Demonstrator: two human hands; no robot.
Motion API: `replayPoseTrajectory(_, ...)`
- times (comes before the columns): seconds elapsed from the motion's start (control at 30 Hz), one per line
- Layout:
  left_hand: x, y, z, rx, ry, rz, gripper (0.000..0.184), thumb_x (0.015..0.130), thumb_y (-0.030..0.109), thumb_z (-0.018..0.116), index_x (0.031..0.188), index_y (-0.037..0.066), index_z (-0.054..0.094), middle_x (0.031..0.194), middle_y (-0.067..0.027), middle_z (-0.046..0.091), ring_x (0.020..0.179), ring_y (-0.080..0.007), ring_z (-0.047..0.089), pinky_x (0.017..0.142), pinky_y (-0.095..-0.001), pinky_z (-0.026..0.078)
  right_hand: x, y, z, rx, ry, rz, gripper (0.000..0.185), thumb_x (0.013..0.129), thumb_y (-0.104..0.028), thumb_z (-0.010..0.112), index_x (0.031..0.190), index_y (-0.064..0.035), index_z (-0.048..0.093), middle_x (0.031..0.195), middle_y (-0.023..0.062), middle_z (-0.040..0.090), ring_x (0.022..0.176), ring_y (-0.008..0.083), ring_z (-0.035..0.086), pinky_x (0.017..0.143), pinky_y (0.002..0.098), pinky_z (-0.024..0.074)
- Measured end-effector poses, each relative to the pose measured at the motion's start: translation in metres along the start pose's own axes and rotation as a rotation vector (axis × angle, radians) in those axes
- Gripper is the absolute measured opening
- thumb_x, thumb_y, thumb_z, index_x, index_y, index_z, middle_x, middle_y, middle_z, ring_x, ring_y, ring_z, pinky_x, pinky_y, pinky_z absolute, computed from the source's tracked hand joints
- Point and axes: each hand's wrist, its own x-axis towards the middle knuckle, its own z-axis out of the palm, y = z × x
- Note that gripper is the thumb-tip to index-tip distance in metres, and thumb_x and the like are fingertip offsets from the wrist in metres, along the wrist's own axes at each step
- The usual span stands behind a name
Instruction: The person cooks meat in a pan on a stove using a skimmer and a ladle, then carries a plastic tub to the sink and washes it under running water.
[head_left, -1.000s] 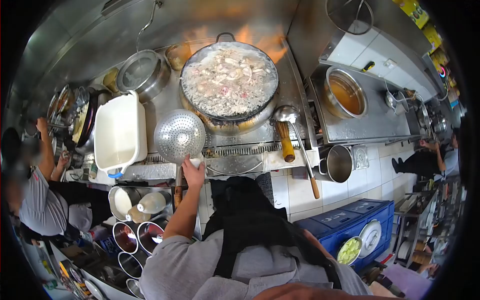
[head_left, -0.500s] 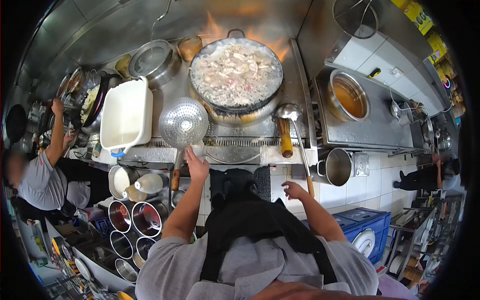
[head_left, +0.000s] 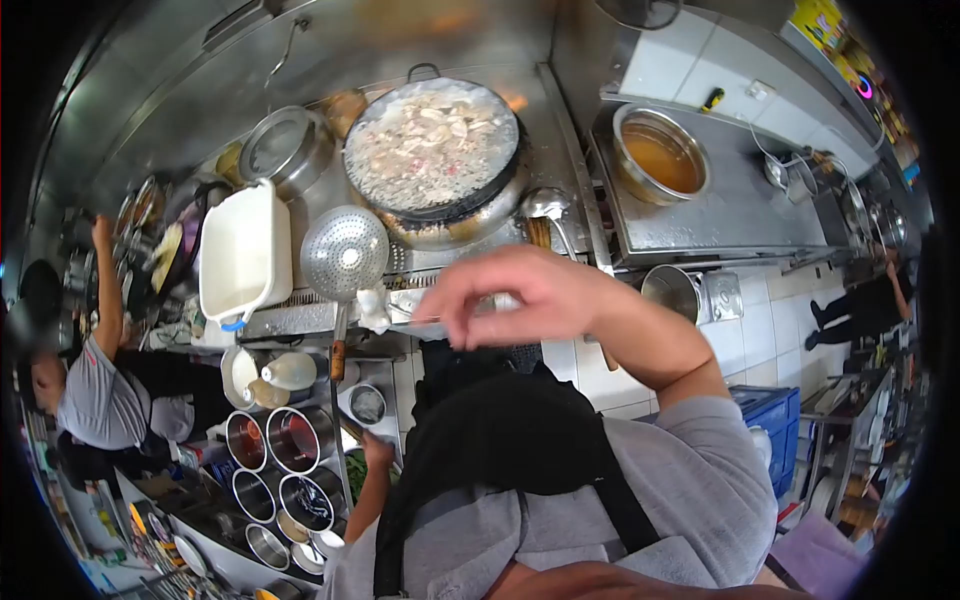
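Observation:
My right hand (head_left: 525, 295) is raised in front of my apron, at the stove's front edge. Its fingers are bent, with a gap to the thumb and nothing visible between them. My left hand (head_left: 377, 452) is low on the left, beside a small metal container (head_left: 367, 404) and some green leaves (head_left: 356, 470); its fingers are not clear. A perforated skimmer (head_left: 345, 250) lies on the stove edge, its wooden handle hanging over. Behind it, pale meat pieces (head_left: 440, 130) sit in foamy liquid in a large wok (head_left: 450, 212). A ladle (head_left: 546, 204) rests right of the wok.
A white tub (head_left: 245, 308) and a lidded pot (head_left: 280, 150) stand left of the wok. A pot of amber liquid (head_left: 660, 160) is on the right counter. Several metal pots (head_left: 297, 440) crowd the lower left. Co-workers (head_left: 120, 390) stand at far left and far right.
My right hand has risen and swung left across my front. My left hand has left the skimmer's handle and dropped to the lower left. The view has turned; the flames behind the wok look smaller.

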Motion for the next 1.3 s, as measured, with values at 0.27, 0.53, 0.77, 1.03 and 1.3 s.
replayPoseTrajectory(0.27, 0.028, -0.036, -0.019, 0.104, -0.165, 0.042, 0.084, 0.072, 0.015, 0.067, 0.143, 0.000, 0.023, 0.141, -0.0295, 0.035, 0.133, -0.0428, 0.033, 0.109, -0.0432, 0.032, -0.016, -0.116, 0.027, -0.005, -0.401, -0.680, 0.044, 0.092, -0.017, 0.052, 0.128, 0.0089, 0.049, 0.134, 0.0212, 0.050, 0.114, 0.0342, 0.052, 0.095, 0.0421, 0.0436)
replayPoseTrajectory(0.53, 0.110, 0.078, -0.055, 0.210, -0.128, 0.379, 0.085, 0.072, 0.017, 0.068, 0.143, -0.001, 0.023, 0.137, -0.0289, 0.042, 0.131, -0.0414, 0.038, 0.108, -0.0421, 0.034, -0.063, -0.151, 0.094, -0.316, -0.122, -0.603, 0.045, 0.090, -0.017, 0.052, 0.128, 0.0063, 0.049, 0.130, 0.0173, 0.052, 0.114, 0.0324, 0.053, 0.092, 0.0433, 0.0442)
replayPoseTrajectory(0.77, 0.146, 0.185, -0.058, 0.369, -0.117, 0.910, 0.077, 0.075, 0.012, 0.063, 0.139, -0.006, 0.025, 0.132, -0.0294, 0.045, 0.125, -0.0407, 0.044, 0.105, -0.0416, 0.035, -0.074, -0.159, 0.171, -0.561, 0.161, -0.468, 0.046, 0.089, -0.018, 0.052, 0.129, 0.0041, 0.049, 0.127, 0.0140, 0.054, 0.113, 0.0309, 0.053, 0.090, 0.0444, 0.0448)
replayPoseTrajectory(1.03, 0.143, 0.188, -0.058, 0.285, -0.101, 0.799, 0.074, 0.075, 0.010, 0.061, 0.137, -0.007, 0.025, 0.127, -0.0286, 0.047, 0.122, -0.0395, 0.046, 0.104, -0.0417, 0.036, -0.073, -0.163, 0.256, -0.998, 0.458, -0.169, 0.046, 0.087, -0.019, 0.051, 0.129, 0.0015, 0.049, 0.124, 0.0101, 0.057, 0.112, 0.0291, 0.054, 0.087, 0.0455, 0.0454)
replayPoseTrajectory(1.3, 0.158, 0.179, -0.046, 0.101, -0.269, 0.836, 0.069, 0.075, 0.005, 0.058, 0.136, 0.000, 0.024, 0.121, -0.0246, 0.046, 0.105, -0.0340, 0.053, 0.089, -0.0418, 0.044, -0.166, -0.109, 0.236, -1.530, 0.604, 0.632, 0.049, 0.085, -0.018, 0.052, 0.132, -0.0035, 0.047, 0.123, 0.0070, 0.059, 0.114, 0.0264, 0.054, 0.085, 0.0495, 0.0468)
